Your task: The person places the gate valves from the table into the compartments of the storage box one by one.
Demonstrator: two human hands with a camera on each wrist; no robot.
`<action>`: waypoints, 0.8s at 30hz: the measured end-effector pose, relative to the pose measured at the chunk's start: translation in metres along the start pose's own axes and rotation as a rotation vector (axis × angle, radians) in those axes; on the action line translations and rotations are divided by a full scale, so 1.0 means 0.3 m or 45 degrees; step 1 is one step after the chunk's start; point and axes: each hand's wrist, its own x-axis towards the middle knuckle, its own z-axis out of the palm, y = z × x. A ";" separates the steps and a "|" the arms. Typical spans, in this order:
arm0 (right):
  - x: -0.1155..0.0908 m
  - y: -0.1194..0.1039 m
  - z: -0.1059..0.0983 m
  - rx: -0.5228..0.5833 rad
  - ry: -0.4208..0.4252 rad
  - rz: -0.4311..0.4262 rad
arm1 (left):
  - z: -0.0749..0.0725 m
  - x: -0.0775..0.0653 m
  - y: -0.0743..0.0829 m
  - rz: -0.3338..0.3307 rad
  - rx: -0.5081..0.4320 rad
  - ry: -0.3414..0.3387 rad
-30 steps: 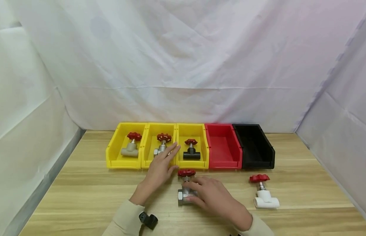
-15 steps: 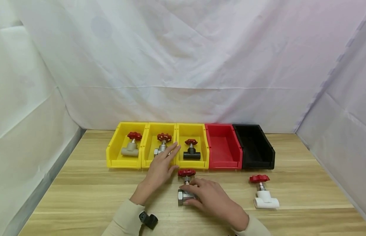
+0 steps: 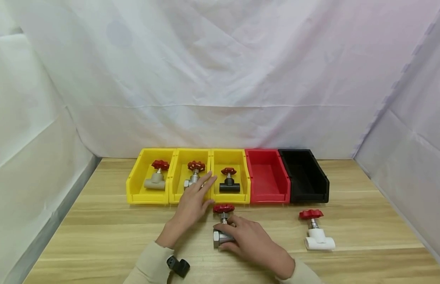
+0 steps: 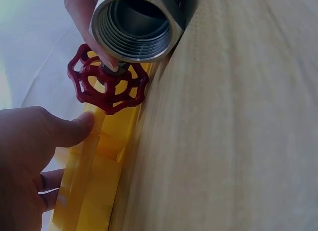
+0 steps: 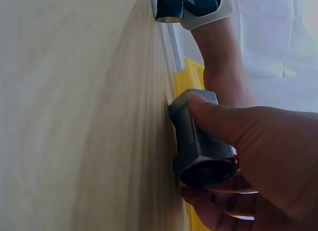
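Note:
In the head view, a metal valve with a red handwheel (image 3: 223,208) is on the table in front of the third yellow bin. My right hand (image 3: 257,244) grips its steel body (image 3: 220,238), thumb on the near side and fingers on the far side. The right wrist view shows my thumb on the hexagonal body (image 5: 198,136), one threaded end facing the camera. My left hand (image 3: 191,203) reaches to the yellow bins with fairly straight fingers, over the front where the second and third bins meet. Up close, my left thumb (image 4: 74,129) touches the yellow bin edge (image 4: 92,181).
Yellow bins hold a beige valve (image 3: 156,179), a metal valve (image 3: 196,170) partly behind my left hand, and a black valve (image 3: 229,183). A red bin (image 3: 269,197) and a black bin (image 3: 310,197) adjoin them. A white valve (image 3: 318,238) lies to the right.
My right fingers and thumb have settled around the valve body, and the right hand has shifted slightly left. The left hand stays where it was.

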 end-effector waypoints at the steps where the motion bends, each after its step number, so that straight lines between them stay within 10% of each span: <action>1: 0.001 0.000 0.002 -0.003 0.001 -0.002 | 0.000 0.000 0.000 -0.004 0.000 -0.002; 24: 0.010 -0.011 0.024 -0.088 0.003 0.021 | 0.002 0.000 0.000 -0.004 0.022 -0.012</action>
